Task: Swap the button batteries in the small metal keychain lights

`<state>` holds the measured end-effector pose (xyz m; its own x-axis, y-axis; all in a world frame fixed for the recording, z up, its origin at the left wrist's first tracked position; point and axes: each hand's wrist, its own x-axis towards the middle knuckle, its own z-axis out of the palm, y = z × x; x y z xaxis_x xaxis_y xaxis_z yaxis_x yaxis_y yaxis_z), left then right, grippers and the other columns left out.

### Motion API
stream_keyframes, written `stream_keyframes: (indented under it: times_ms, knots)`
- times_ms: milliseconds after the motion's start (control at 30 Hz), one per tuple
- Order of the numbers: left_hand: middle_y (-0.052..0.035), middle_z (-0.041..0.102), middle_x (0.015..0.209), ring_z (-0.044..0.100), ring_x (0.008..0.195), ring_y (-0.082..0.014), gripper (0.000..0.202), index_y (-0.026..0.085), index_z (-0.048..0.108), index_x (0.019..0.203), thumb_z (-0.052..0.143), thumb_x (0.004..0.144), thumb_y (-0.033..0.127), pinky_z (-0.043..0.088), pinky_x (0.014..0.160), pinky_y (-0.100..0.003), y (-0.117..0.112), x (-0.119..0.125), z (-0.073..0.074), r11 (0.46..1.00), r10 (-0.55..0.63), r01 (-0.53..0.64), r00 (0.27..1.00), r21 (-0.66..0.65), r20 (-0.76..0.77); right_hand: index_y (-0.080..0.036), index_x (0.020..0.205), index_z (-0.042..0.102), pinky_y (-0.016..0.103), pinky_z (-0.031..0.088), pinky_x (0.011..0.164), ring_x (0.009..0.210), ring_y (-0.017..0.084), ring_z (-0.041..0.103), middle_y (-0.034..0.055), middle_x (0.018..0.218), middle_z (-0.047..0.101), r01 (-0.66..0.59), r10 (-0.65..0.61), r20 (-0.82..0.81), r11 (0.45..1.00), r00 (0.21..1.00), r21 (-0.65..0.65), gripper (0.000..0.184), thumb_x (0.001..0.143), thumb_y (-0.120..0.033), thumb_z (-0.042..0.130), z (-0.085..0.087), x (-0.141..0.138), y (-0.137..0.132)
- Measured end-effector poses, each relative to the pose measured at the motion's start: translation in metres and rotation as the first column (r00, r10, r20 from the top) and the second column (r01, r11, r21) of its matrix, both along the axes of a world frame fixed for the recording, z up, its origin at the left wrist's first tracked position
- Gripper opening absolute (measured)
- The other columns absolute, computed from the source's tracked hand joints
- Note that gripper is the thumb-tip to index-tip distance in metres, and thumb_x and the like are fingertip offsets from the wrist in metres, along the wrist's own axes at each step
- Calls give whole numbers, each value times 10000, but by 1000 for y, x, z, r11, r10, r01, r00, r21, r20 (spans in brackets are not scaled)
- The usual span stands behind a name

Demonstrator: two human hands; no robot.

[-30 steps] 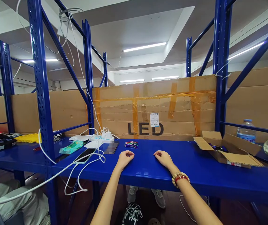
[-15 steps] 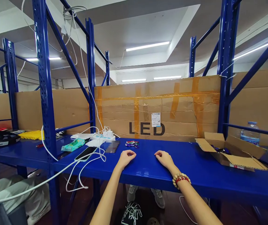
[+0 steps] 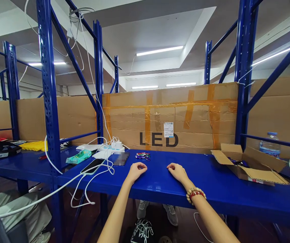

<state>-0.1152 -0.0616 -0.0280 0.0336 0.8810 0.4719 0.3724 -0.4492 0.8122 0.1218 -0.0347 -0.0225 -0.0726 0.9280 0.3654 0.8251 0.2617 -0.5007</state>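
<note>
My left hand (image 3: 137,171) rests on the blue tabletop (image 3: 157,182), thumb and fingers curled together, with nothing showing in them. To the right, with a gap of bare blue surface between, my right hand (image 3: 177,171) lies in a similar closed pose and also holds nothing visible. A beaded bracelet (image 3: 196,194) circles my right wrist. Just beyond my left hand is a small group of colourful pen-like sticks (image 3: 142,156), in red, green and purple, touched by neither hand.
Left stand a phone (image 3: 93,166), a dark flat device (image 3: 121,159), a teal packet (image 3: 79,156) and a power strip (image 3: 116,146) with white cables. An open cardboard box (image 3: 248,165) sits right, a water bottle (image 3: 270,145) behind it. Tall cardboard (image 3: 132,118) and blue posts border the back.
My hands keep the same place and pose. At the lower left, another person's trouser leg has shifted slightly to the left.
</note>
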Motion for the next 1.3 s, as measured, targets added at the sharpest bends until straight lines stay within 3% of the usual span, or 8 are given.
stream_keyframes:
  times_ms: [533,633,800,1300]
  knots:
    - [-67,678,749,593,692,-169,177,123,685,745,624,650,259,449,632,-244,2,0,-2,1000,-11,11,1000,8,-10,-221,836,663,235,393,677,789,141,600,-4,791,669,5,-5,6,1000,1000,-16,192,785,-166,486,2,-1,-3]
    - [-71,678,754,598,702,-173,181,122,684,742,621,651,265,453,635,-245,3,0,-2,1000,-10,10,1000,8,-3,-181,863,638,295,422,738,800,146,590,5,811,653,-6,6,11,1000,1000,-28,137,825,-224,513,4,-1,-4]
    - [-74,676,745,602,690,-178,207,123,680,729,638,646,308,460,636,-254,5,0,-3,1000,-9,9,1000,5,13,-149,899,603,355,453,779,820,146,581,26,891,626,-8,10,32,999,999,-50,215,866,-335,499,5,-2,-4]
    - [-67,667,719,580,621,-153,266,117,678,734,640,643,364,441,586,-238,3,1,-2,1000,-7,8,1000,-25,25,-153,999,576,364,479,778,871,157,579,48,1012,598,-4,10,73,997,997,-75,220,875,-315,493,5,-1,-3]
